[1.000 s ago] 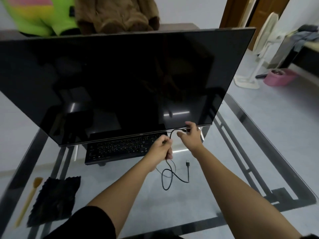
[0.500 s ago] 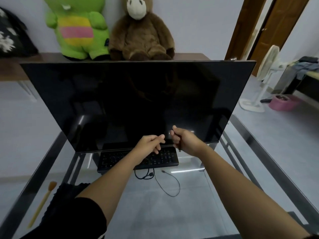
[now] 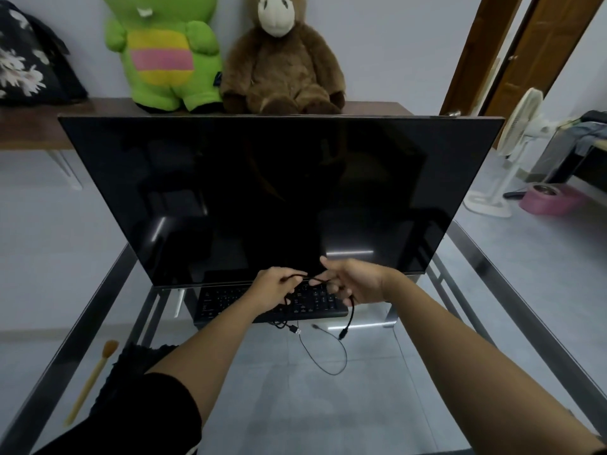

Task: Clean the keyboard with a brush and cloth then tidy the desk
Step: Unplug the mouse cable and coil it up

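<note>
Gathering up the black cable (image 3: 352, 307) looks like the step you are on. That belongs to the tidying half of the job, though nothing here shows whether the keyboard has been cleaned yet.

Your left hand (image 3: 274, 285) has its fingers curled round the cable. Your right hand (image 3: 356, 280) pinches the same cable just beside it, with a short stretch running between the two. A free end with a plug hangs below your right hand.

The keyboard (image 3: 226, 302) sits at the far middle of the glass desk (image 3: 410, 372), tucked under the lower edge of the monitor (image 3: 262, 192) and directly beneath your hands. The brush (image 3: 90, 382) lies along the left edge. The black cloth (image 3: 131, 366) is just beside it toward the near left corner, partly covered by your left arm. A thinner lead (image 3: 328, 367) loops on the glass near the middle, and a USB plug (image 3: 295, 330) lies just in front of the keyboard.

The next move calls for even loops — hold the coil in your left hand and feed it slack with the right. I cannot tell where the cable's other end runs, so pull gently in case it is plugged in. Mind the hanging plug, too, so it doesn't swing into the glass or the screen.
</note>
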